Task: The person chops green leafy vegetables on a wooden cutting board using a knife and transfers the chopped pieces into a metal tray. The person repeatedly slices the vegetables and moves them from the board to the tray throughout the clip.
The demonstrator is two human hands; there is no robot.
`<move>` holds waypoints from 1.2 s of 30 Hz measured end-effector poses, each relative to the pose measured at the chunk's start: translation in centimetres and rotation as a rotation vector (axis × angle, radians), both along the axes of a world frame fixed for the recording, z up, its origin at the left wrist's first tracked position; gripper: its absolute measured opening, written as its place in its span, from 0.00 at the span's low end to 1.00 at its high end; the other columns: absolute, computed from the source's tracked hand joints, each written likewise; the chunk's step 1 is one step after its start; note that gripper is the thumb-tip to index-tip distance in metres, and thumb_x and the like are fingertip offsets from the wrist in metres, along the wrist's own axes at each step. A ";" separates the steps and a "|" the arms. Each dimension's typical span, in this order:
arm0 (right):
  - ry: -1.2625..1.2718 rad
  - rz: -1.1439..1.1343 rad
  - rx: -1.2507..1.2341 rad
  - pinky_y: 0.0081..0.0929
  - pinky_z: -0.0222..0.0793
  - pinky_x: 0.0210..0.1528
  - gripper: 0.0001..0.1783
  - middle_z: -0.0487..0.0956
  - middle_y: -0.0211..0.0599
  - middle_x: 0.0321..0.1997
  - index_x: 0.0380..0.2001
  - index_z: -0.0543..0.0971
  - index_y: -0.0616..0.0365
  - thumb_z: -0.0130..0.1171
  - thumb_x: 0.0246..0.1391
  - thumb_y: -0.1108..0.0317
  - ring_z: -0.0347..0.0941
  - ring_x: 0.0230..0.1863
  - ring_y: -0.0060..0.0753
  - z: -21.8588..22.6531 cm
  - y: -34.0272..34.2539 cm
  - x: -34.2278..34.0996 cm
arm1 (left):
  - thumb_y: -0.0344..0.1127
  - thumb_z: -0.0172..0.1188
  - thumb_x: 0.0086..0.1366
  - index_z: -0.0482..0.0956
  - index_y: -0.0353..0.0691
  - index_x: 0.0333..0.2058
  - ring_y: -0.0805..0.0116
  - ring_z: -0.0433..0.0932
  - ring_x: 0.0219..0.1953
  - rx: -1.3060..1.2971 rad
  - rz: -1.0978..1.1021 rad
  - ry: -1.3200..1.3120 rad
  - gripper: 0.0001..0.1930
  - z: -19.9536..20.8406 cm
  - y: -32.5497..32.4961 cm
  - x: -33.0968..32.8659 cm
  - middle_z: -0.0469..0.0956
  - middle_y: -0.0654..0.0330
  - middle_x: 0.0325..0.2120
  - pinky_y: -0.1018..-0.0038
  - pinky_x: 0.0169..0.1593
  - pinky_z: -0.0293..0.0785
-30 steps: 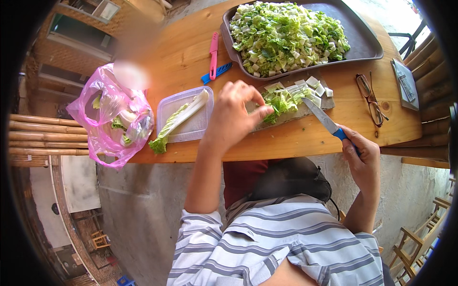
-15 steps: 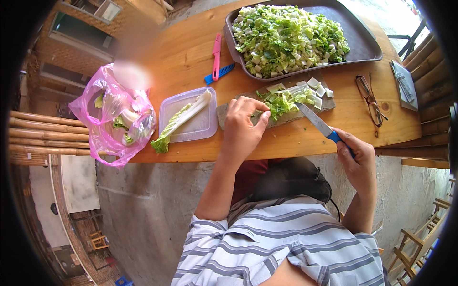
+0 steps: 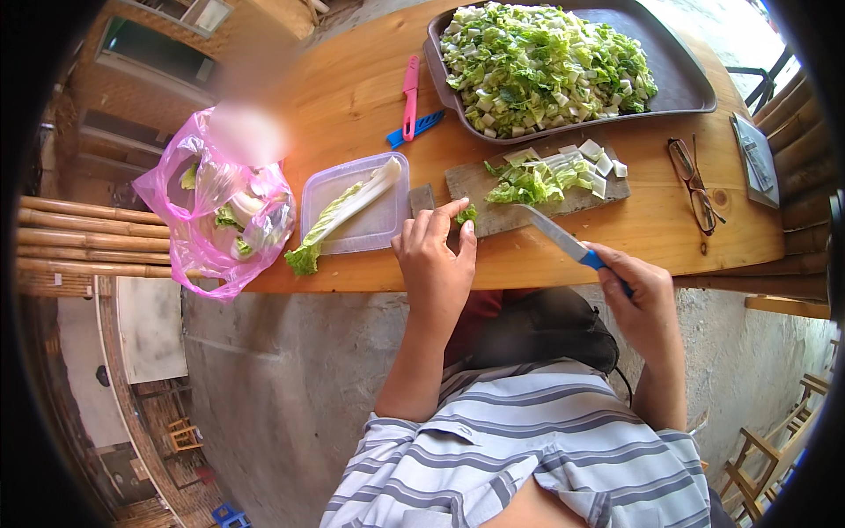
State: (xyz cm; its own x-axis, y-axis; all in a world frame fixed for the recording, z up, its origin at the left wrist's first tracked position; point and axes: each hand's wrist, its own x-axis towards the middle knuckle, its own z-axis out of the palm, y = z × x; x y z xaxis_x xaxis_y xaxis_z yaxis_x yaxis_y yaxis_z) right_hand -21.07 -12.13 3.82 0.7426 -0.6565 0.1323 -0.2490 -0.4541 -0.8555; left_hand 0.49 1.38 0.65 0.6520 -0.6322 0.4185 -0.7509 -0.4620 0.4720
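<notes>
My left hand [image 3: 438,251] is at the left part of a worn chopping board [image 3: 502,217], pinching a small green piece of cabbage leaf [image 3: 468,214] between thumb and index finger. My right hand [image 3: 641,283] grips a knife [image 3: 563,239] by its blue handle. The blade points up and left, its tip just short of the chopped cabbage [image 3: 539,179] on the board. White stem squares lie at the right of that pile. Left of the board, a long cabbage leaf [image 3: 352,209] rests across a shallow clear plastic container [image 3: 400,231], its green end over the rim.
A large grey tray [image 3: 682,84] heaped with chopped cabbage [image 3: 546,70] stands at the back. A pink knife [image 3: 410,101] and blue sheath [image 3: 418,130] lie left of it. A pink plastic bag [image 3: 189,238] with cabbage sits far left. Eyeglasses [image 3: 691,185] lie right.
My left hand has moved down and left, away from the chopped pile, with a small leaf piece in its fingers. The knife has drawn back from the pile, lower and to the left.
</notes>
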 end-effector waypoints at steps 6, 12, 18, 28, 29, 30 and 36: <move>0.059 0.050 -0.246 0.41 0.76 0.32 0.19 0.81 0.42 0.30 0.53 0.79 0.55 0.59 0.57 0.75 0.79 0.29 0.48 0.0 3.0 3.4 | 0.32 0.68 0.58 0.82 0.47 0.46 0.65 0.73 0.34 -0.038 0.047 0.096 0.16 -0.3 0.1 0.1 0.80 0.66 0.32 0.67 0.49 0.66; 0.164 0.044 -0.430 0.40 0.74 0.25 0.22 0.76 0.40 0.25 0.54 0.79 0.54 0.61 0.54 0.72 0.77 0.22 0.45 -0.7 4.1 5.4 | 0.33 0.71 0.56 0.82 0.46 0.42 0.64 0.73 0.37 -0.120 0.132 0.176 0.14 -0.5 0.1 -0.4 0.79 0.64 0.33 0.66 0.50 0.66; 0.235 0.016 -0.529 0.37 0.73 0.23 0.23 0.74 0.38 0.24 0.55 0.79 0.53 0.61 0.54 0.72 0.76 0.21 0.41 -0.7 4.3 5.7 | 0.34 0.73 0.55 0.82 0.45 0.39 0.62 0.74 0.40 -0.083 0.141 0.062 0.13 -1.1 0.6 -0.2 0.77 0.64 0.32 0.65 0.52 0.66; 0.210 0.060 -0.539 0.37 0.74 0.23 0.26 0.74 0.36 0.25 0.55 0.79 0.52 0.62 0.51 0.73 0.76 0.21 0.40 -0.2 4.8 6.5 | 0.36 0.73 0.55 0.82 0.44 0.35 0.60 0.74 0.43 -0.112 0.167 0.109 0.11 -1.1 0.7 -0.4 0.77 0.63 0.35 0.63 0.53 0.65; 0.217 0.064 -0.544 0.37 0.74 0.23 0.26 0.74 0.36 0.25 0.56 0.79 0.52 0.62 0.51 0.73 0.76 0.21 0.40 -0.2 4.7 6.5 | 0.37 0.73 0.55 0.82 0.45 0.35 0.60 0.74 0.45 -0.115 0.161 0.123 0.11 -1.2 0.8 -0.3 0.77 0.63 0.36 0.62 0.53 0.65; 0.225 0.067 -0.548 0.37 0.74 0.23 0.26 0.74 0.36 0.25 0.56 0.78 0.52 0.62 0.51 0.73 0.76 0.21 0.40 -0.2 4.7 6.6 | 0.37 0.73 0.55 0.82 0.46 0.35 0.60 0.74 0.46 -0.118 0.155 0.139 0.11 -1.4 0.9 -0.2 0.76 0.63 0.37 0.61 0.53 0.65; 0.248 0.091 -0.512 0.40 0.72 0.24 0.23 0.73 0.39 0.23 0.55 0.79 0.53 0.59 0.53 0.76 0.75 0.22 0.45 0.8 4.7 6.5 | 0.37 0.73 0.55 0.84 0.46 0.35 0.61 0.73 0.45 -0.136 0.139 0.162 0.10 -1.5 1.1 -0.2 0.76 0.64 0.37 0.62 0.53 0.65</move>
State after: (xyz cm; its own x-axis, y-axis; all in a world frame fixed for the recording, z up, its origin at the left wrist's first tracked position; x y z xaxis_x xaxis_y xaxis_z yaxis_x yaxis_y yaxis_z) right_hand -14.61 -7.47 4.59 0.8426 -0.4865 0.2311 -0.3544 -0.8239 -0.4422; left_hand 0.29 2.51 -0.87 0.7944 -0.4763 0.3770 -0.5940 -0.4795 0.6459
